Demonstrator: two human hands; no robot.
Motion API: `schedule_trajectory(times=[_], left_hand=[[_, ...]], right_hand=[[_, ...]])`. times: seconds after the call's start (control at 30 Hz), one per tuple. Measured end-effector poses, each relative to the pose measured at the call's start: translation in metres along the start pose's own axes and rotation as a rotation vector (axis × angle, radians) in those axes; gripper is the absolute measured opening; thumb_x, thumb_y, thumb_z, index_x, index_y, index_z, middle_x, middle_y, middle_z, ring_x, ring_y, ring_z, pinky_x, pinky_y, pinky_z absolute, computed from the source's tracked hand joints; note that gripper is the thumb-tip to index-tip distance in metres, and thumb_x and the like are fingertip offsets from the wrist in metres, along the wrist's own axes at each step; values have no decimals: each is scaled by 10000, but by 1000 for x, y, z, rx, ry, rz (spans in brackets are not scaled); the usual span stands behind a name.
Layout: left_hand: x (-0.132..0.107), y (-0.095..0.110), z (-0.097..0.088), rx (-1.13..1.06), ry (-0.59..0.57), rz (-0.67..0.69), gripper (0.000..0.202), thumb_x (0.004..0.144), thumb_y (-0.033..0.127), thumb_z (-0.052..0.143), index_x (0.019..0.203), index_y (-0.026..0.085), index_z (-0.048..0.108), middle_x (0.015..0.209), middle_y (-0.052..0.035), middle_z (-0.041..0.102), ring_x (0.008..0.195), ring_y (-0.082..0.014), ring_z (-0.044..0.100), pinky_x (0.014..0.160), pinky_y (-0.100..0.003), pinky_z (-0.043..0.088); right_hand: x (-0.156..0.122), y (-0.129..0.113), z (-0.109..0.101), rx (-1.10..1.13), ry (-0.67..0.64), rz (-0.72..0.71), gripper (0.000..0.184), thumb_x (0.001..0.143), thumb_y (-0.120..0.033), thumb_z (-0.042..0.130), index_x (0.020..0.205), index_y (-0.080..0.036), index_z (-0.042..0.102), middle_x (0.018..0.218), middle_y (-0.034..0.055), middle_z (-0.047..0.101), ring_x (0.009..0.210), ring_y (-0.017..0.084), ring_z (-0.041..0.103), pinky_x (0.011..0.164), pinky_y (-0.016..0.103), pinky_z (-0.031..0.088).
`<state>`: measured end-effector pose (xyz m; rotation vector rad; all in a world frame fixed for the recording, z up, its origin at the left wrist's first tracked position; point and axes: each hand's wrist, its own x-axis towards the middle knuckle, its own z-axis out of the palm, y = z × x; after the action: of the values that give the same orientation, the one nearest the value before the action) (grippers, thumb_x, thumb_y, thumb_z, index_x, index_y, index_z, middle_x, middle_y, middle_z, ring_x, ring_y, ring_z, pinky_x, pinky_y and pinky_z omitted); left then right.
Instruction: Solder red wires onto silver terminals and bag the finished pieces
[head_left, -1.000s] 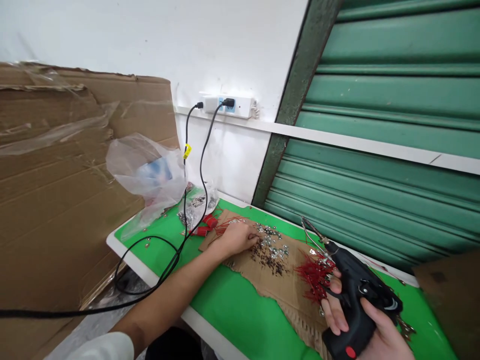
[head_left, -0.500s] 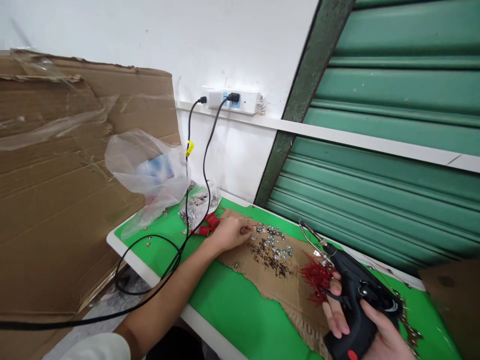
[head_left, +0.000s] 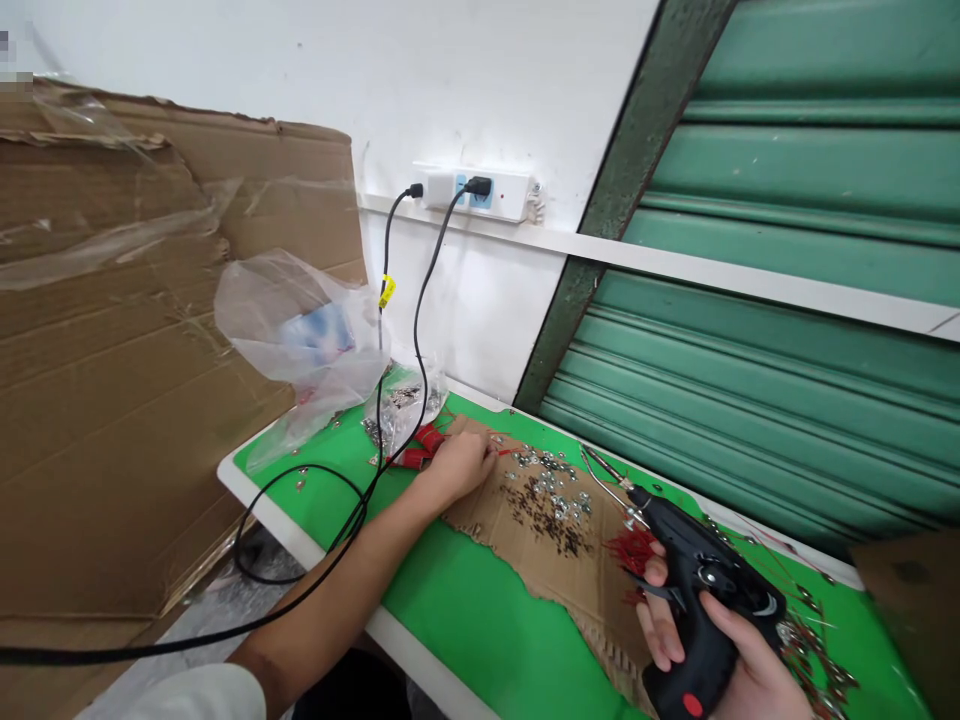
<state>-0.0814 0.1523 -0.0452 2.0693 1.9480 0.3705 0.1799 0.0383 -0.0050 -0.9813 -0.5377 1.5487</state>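
My left hand (head_left: 463,464) rests over the far left end of a torn cardboard sheet (head_left: 551,582), fingers pinched together. A thin red wire (head_left: 511,451) sticks out from its fingertips to the right. My right hand (head_left: 739,640) is wrapped round the grip of a black soldering gun (head_left: 686,550), fingers by its trigger. The gun's thin metal tip and curved feed tube point up and left, over the cardboard's far edge. Small shiny metal pieces (head_left: 574,505) and tiny dark parts (head_left: 541,518) lie scattered between the hands. Short red wires (head_left: 631,552) are heaped behind the gun.
Red wire bundles (head_left: 411,458) and a clear bag of metal parts (head_left: 405,400) lie beyond my left hand. Black cables (head_left: 420,330) hang from a wall socket (head_left: 514,195) across my left forearm. A large cardboard box (head_left: 112,400) stands left. Wired pieces (head_left: 817,660) lie far right.
My right hand has brought the soldering gun a little to the left, closer to my left hand. My left hand's fingers have turned and closed more tightly. The view has shifted slightly.
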Motion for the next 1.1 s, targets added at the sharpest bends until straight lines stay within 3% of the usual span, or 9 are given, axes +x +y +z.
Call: schedule_trajectory(times=[0.13,0.27,0.5,0.73,0.87,1.1], left_hand=[[1,-2,3,29,-4,5,356,961,358,340,989,150,628,959,-139,701,874,-233,674,780,-317,529],[-2,1,-7,9,27,27,280,950,328,397,977,166,624,988,-112,677,1002,-236,625,871,-329,513],[-15,6,-28,18,113,123,276,979,278,316,1021,156,560,1068,-104,609,1013,-211,580,908,-331,491],[-24,-14,-15,-278,-52,251,151,878,172,508,975,185,622,976,-34,696,897,-156,640,791,-234,491],[-27,-12,-12,-181,-24,260,138,850,177,528,913,204,647,1059,-43,684,988,-169,628,832,-237,500],[-31,-6,-10,-75,1,195,71,825,260,562,843,222,620,973,-23,683,922,-176,628,714,-234,487]], right_hand=[[13,11,-12,-30,-53,30,301,752,-318,689,1029,-202,667,782,62,635,452,117,420,423,256,422],[18,21,-13,-75,-99,85,252,744,-347,712,925,-172,696,626,37,581,451,123,421,421,247,396],[17,28,-2,-281,-26,165,334,722,-451,761,861,-151,719,495,2,519,424,115,453,421,220,341],[26,38,0,-409,-6,211,441,681,-537,757,857,-133,733,455,-5,505,391,121,449,403,237,338],[28,40,-1,-406,-1,223,386,716,-524,740,806,-149,712,448,-6,504,387,109,447,406,221,331],[32,44,-5,-404,47,255,406,653,-538,778,727,-145,707,438,8,506,384,119,446,397,233,339]])
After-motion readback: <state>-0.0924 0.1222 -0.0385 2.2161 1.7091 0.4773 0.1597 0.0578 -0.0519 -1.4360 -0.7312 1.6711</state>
